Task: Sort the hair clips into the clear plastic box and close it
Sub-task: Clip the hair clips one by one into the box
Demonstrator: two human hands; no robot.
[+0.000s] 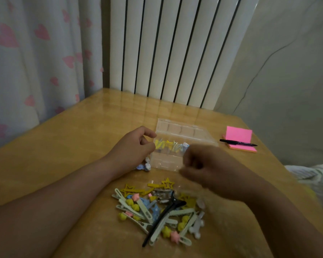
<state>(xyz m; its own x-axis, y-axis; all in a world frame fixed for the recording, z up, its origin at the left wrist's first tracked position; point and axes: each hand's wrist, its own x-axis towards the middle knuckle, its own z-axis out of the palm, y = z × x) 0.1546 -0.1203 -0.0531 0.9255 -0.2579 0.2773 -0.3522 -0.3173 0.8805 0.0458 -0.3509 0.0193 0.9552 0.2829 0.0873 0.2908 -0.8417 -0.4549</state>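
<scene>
A clear plastic box with dividers [166, 162] sits on the glossy wooden tabletop [73, 146]. Its lid is open and tilted away from the person, and its long side runs left to right. A row of yellow, white and pale-blue hair clips [168, 146] lies inside it. In front of the box is a loose pile of mint, yellow, pink and blue hair clips [138, 207]. A long black clip [164, 216] lies across the pile, running from near left to far right. The left hand [134, 148] is at the box's left wall with curled fingers; whether it grips anything cannot be told. The right hand [207, 164], motion-blurred, hangs knuckles-up before the box's right front corner, its grip unreadable. Two small blue-and-white clips [145, 165] lie left of the box. To the box's right, a black pen [238, 143] rests on a pink sticky-note pad [239, 135].
</scene>
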